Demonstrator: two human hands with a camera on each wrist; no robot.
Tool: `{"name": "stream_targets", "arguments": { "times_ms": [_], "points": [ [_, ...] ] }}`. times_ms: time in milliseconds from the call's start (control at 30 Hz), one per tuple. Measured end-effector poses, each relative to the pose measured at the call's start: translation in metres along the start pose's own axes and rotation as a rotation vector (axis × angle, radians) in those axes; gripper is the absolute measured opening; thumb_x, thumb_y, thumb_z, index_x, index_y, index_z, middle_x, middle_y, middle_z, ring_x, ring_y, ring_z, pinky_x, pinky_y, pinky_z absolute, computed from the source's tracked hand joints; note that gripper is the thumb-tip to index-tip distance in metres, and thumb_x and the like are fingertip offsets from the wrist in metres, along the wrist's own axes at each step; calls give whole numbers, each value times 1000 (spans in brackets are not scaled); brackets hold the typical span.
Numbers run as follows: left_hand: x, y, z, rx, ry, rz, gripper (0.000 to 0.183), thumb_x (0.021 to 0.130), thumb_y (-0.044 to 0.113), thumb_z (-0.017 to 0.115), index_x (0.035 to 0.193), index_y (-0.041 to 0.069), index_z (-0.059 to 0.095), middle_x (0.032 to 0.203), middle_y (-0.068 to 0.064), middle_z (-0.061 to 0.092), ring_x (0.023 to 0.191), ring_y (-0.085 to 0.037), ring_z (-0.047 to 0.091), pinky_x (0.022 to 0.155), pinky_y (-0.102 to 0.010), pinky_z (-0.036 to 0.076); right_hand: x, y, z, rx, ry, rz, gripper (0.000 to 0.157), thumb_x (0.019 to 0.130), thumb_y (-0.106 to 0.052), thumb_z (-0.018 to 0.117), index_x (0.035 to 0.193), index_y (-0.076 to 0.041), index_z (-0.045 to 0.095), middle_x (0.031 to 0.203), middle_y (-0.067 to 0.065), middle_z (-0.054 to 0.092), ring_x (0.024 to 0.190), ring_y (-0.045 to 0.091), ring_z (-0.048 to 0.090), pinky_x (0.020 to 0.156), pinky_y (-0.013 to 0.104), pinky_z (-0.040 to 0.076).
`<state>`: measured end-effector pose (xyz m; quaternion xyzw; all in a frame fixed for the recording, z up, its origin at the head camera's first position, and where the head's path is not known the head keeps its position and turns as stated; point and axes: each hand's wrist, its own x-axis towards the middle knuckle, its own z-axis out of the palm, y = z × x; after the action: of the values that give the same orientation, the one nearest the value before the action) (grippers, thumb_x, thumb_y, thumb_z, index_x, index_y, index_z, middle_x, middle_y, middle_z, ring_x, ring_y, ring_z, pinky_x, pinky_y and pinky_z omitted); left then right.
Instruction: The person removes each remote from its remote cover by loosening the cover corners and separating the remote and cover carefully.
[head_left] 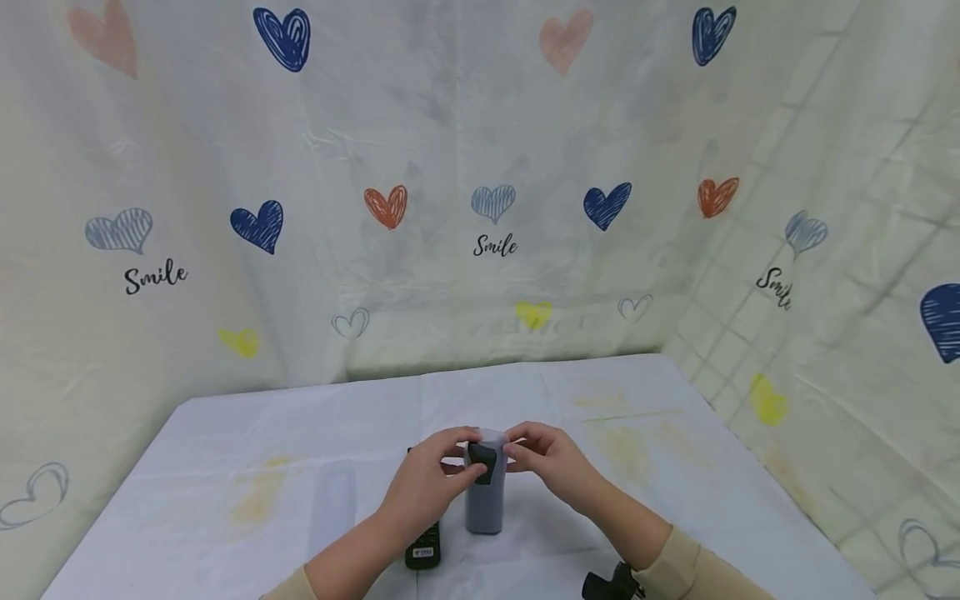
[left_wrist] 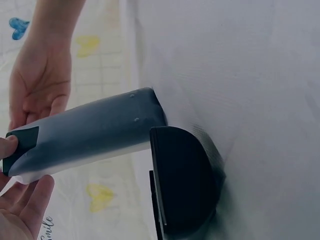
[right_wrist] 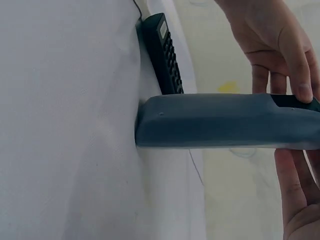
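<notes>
Beige sleeves reach in from the near side of a white-covered surface, with a black object beside the right one, too cut off to identify. Ahead, about midway between the surface's left and right edges, a grey-blue case stands close to upright, its lower end apparently resting on the cloth. Near its top is a dark patch, and a thin translucent rim shows above.

With my left hand I pinch the upper left of the case, thumb laid on the dark patch. With my right hand I pinch the rim's right corner between thumb and forefinger; my other right fingers lie close together behind. To the left, partly behind my left hand and forearm, a black keypad handset lies with its labelled end toward the near edge.

I judge the rim the weak spot: pulling unevenly on one corner could stretch or tear it. Since I hold only the top, a loose thumb could let the case slip, and a sideways push could tip its narrow foot over, leftward against the handset.
</notes>
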<state>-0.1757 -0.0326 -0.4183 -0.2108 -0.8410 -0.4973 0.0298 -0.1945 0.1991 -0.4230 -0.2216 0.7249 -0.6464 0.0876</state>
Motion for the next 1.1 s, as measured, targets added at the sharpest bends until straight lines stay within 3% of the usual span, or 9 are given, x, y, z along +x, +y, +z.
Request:
{"name": "stream_targets", "arguments": {
  "times_ms": [300, 567, 733, 933, 1100],
  "points": [
    [3, -1, 1, 8, -38, 58, 38, 88, 25, 77, 124, 28, 66, 125, 9, 62, 106, -15, 65, 80, -20, 55, -3, -1, 7, 53, 73, 24, 26, 101, -20, 59, 110, 4, 59, 100, 10, 64, 96, 23, 68, 86, 40, 57],
    [3, -1, 1, -22, -65, 111, 37, 88, 23, 77, 124, 20, 67, 126, 6, 63, 105, -18, 66, 78, -20, 55, 1, -9, 16, -98, 158, 38, 13, 99, -12, 61, 103, 0, 61, 93, 10, 63, 82, 20, 65, 75, 33, 60],
    [1, 1, 1, -1, -54, 54, 39, 89, 24, 76, 127, 23, 66, 125, 7, 63, 105, -15, 65, 79, -20, 55, 0, -8, 15, -163, 152, -14, 5, 98, -6, 61, 101, -2, 59, 98, 12, 65, 84, 20, 67, 73, 32, 60],
    [-1, 3, 3, -17, -39, -49, 45, 88, 31, 77, 130, 28, 60, 127, 5, 62, 104, -17, 66, 78, -26, 58, -4, -1, 14, -158, 183, -65, 22, 96, 0, 61, 116, -2, 54, 107, 16, 63, 88, 19, 69, 74, 32, 60],
    [-1, -1, 4, -58, -46, -74, 43, 87, 35, 77, 126, 30, 61, 126, 4, 62, 105, -18, 66, 78, -29, 58, -6, 0, 13, -221, 136, -153, 16, 98, 1, 57, 111, -8, 61, 111, 15, 63, 92, 17, 69, 74, 32, 60]
  ]
}}
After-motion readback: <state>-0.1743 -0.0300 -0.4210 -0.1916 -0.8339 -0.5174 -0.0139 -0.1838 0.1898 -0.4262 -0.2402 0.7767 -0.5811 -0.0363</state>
